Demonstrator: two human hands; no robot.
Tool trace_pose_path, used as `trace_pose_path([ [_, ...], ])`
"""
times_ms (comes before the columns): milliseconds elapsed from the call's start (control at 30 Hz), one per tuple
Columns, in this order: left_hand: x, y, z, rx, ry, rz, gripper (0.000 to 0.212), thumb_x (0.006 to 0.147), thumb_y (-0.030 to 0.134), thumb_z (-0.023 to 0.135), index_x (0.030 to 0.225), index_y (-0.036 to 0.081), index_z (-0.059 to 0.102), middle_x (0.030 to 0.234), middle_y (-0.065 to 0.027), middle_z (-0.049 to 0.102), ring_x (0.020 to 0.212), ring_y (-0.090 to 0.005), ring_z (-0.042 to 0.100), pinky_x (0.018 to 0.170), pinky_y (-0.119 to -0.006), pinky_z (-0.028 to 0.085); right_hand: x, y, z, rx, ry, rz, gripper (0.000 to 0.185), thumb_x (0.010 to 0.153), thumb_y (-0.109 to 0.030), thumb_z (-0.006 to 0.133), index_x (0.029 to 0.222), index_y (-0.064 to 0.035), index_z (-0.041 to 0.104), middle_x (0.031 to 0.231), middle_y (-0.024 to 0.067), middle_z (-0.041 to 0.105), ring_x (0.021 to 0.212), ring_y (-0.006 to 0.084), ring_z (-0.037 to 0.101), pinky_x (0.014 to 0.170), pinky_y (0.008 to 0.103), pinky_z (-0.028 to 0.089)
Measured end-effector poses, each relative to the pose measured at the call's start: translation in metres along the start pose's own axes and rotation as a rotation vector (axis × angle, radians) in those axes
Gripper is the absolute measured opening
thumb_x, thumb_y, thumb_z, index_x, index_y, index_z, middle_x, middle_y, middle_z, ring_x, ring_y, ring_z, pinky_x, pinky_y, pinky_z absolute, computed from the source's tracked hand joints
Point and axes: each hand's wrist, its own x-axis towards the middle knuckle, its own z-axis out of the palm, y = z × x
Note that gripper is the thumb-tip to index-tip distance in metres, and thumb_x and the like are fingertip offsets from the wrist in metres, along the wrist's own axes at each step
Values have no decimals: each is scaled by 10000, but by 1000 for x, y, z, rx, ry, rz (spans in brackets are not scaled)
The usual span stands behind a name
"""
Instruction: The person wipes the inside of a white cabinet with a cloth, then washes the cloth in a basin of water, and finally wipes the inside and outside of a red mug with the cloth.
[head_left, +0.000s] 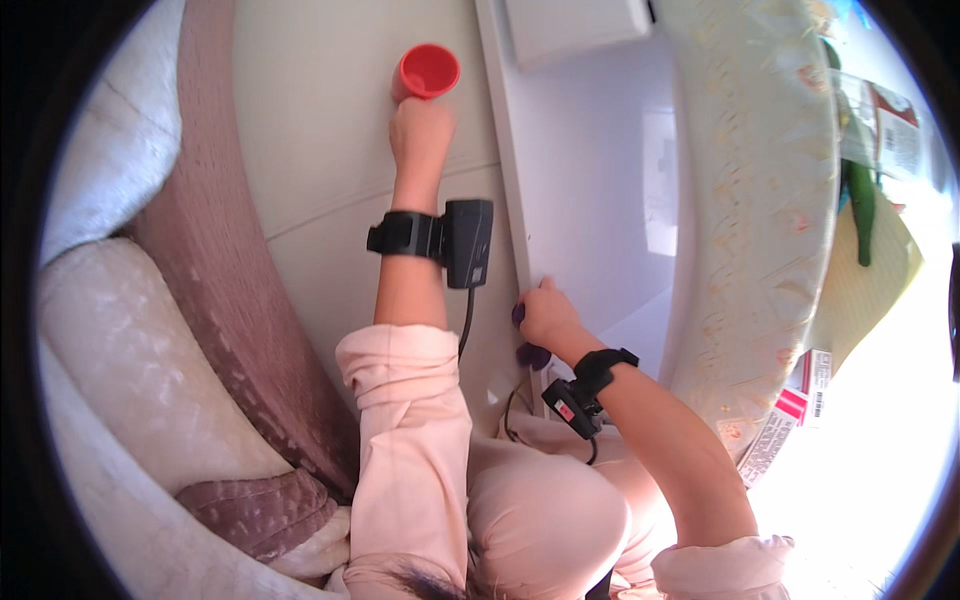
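Observation:
My left hand (424, 131) reaches far forward over the tiled floor, its fingers closed on the near side of a red plastic cup (428, 70). The cup's open mouth faces up and it looks empty. My right hand (550, 315) is at the edge of a white drawer or low shelf (592, 172), holding a dark purple object (533, 356) that shows on both sides of the fist; its kind cannot be told. Both wrists wear black straps with small devices and cables.
Pale floor tiles (322, 120) lie between a brown upholstered sofa base (247, 225) at left and the white furniture. A patterned tablecloth (750, 225) hangs at right; on the table are a green cucumber (862, 217), a plastic packet (892, 131) and small boxes (776, 435).

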Motion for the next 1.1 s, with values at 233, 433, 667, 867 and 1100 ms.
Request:
trace_pose_path([
  [233,38,-18,11,-506,-57,-131,246,833,130,426,848,-68,572,771,-247,586,778,-343,619,616,-402,494,-61,-11,-146,846,-31,-162,317,687,-29,568,1004,-30,582,815,171,630,762,332,629,712,392,511],
  [433,43,-41,26,-779,-163,-9,221,931,211,423,1003,5,461,832,-75,493,802,-232,593,733,-325,502,-152,0,-179,1154,319,-447,408,681,-3,577,1084,-45,538,1013,144,548,936,296,564,790,337,476],
  [667,-61,91,-38,-858,-44,173,306,943,248,417,1080,-24,448,977,-107,511,932,-245,585,832,-329,463,-207,73,-192,1557,545,-742,487,682,13,648,1144,-43,504,1072,135,509,999,309,519,852,352,428],
  [867,-116,174,-80,-484,-127,431,369,950,283,416,1125,-39,455,1059,-126,529,978,-241,580,867,-338,438,-210,99,-201,1755,568,-759,495,682,37,669,1147,-33,514,1120,134,502,1055,266,503,897,328,394],
  [1100,-178,239,-123,-260,-100,373,366,941,335,416,1052,2,519,982,-112,598,908,-238,613,789,-333,462,-215,84,-207,1641,699,-750,463,704,24,634,1139,-78,513,1111,167,470,984,330,528,817,334,453],
])
